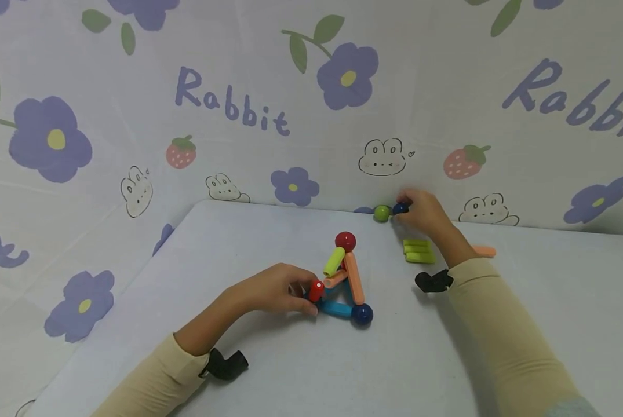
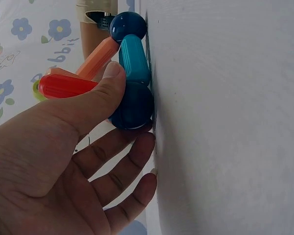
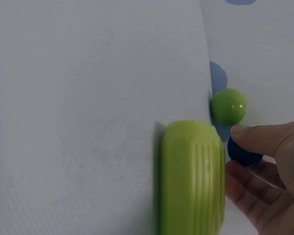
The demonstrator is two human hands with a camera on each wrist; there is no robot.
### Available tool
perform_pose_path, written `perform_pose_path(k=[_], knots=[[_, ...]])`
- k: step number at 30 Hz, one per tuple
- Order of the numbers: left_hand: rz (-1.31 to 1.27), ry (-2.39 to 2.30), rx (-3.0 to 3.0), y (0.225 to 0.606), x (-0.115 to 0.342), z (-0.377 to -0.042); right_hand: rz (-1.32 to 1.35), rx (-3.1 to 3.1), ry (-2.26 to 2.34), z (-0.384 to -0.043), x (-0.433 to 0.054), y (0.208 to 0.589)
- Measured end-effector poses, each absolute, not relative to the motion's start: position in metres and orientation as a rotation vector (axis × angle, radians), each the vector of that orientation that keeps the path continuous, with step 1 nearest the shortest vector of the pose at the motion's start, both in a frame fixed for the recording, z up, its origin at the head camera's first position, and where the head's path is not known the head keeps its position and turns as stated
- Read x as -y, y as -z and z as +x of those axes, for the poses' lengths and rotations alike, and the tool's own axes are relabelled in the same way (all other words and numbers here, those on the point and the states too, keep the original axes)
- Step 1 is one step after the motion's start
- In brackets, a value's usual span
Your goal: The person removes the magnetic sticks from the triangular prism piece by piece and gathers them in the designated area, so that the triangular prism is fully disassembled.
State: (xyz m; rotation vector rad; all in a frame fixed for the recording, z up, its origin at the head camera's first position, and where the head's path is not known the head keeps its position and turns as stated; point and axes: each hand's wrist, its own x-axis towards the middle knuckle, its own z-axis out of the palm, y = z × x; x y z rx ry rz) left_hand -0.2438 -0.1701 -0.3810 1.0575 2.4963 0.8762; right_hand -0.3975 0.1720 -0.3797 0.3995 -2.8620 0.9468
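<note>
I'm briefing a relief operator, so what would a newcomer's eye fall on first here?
Probably the bright frame of sticks and balls on the white table, its red ball on top, held at its left corner by the left grip. Next, the right grip pinches a dark blue ball beside a green ball at the far edge.

Forward, downward head view, closer wrist views, head and right sharing green ball (image 1: pixel 381 214)

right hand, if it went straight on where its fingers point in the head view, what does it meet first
Most likely the green ball, just left of the dark blue ball that the right hand pinches, though depth there is hard to judge.
</note>
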Motion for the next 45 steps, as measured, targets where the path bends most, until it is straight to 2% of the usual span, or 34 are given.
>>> perform_pose_path(k=[30,37,45], knots=[[1.018,-0.874,-2.501,0.379,0.172,-0.243,0.338,2.906,-0.911,-0.389,-0.171,0.384],[1.019,-0.874,-2.495,0.379,0.170,-0.243,0.463,2.735,-0.867,-0.358,-0.155,0.367],[1.046,-0.906,-2.467,0.380,0.170,-0.244,1.124,2.362,-0.723,-0.272,-0.102,0.327]])
